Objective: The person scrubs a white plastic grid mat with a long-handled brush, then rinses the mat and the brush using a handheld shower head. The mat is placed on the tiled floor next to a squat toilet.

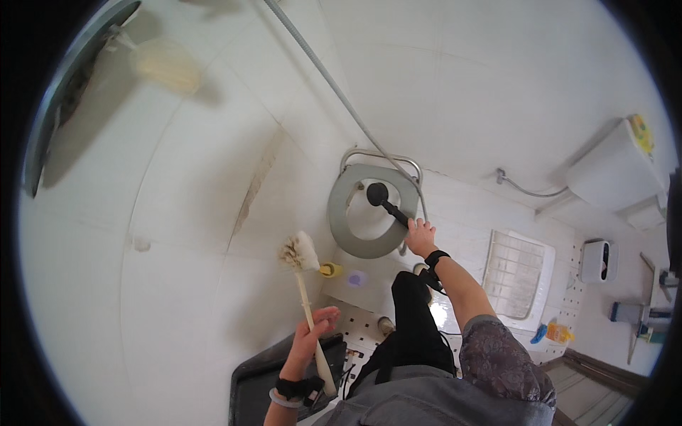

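Observation:
My right hand (421, 237) is closed round the handle of a black shower head (378, 195), which hangs over the opening of a grey toilet seat (341, 239) on a metal-framed commode chair. A grey hose (341, 96) runs from the handle up past the seat's far edge. Lower left, my left hand (311, 333) has a toilet brush (302, 290) with a pale handle between thumb and palm, its fingers partly extended. The brush's white bristles, stained brown, point away from me, near the tiled wall.
A yellow cup (333, 270) and a whitish-purple container (356, 278) stand below the seat. To the right lie a squat-toilet basin with a grate (514, 274) and a yellow bottle (559, 333); a white cistern (613, 165) hangs above. A black tray (256, 388) is at lower left.

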`<state>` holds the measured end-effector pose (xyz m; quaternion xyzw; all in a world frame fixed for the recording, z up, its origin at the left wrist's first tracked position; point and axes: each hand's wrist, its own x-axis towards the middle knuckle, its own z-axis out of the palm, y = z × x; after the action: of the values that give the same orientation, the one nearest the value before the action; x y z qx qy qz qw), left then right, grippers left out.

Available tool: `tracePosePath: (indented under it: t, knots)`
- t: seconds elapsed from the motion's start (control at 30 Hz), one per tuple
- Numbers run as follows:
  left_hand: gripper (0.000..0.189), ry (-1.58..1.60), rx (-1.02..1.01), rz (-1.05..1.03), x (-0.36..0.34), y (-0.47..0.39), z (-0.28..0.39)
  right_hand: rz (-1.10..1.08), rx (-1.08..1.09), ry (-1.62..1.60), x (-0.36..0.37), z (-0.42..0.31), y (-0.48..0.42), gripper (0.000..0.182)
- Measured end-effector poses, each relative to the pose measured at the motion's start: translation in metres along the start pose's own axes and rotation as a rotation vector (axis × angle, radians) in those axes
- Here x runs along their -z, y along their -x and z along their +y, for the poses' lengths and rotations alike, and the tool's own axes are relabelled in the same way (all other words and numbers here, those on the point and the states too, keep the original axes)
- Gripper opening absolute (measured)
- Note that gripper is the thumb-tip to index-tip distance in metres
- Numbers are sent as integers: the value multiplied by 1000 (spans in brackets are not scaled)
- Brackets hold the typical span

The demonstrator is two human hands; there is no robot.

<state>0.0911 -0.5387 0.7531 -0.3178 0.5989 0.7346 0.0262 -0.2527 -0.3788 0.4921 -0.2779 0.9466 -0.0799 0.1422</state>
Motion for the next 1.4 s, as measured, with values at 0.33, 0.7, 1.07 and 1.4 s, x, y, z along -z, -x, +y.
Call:
tracePosePath:
  t: [0.33,0.7,1.07,1.4]
  knots:
    - [31,117,14,144,-28,-32,2,-94,-263,-359,-58,20,-79,58]
    - [32,42,-21,32,-20,-43,24,278,50,-1006,108,79,34,33]
    - [27,-216,-314,-190,-38,-66,90,586,-30,-158,308,103,42,31]
    - [25,-937,-964,-176,-102,-179,289,222,-466,-574,253,212,86,26]
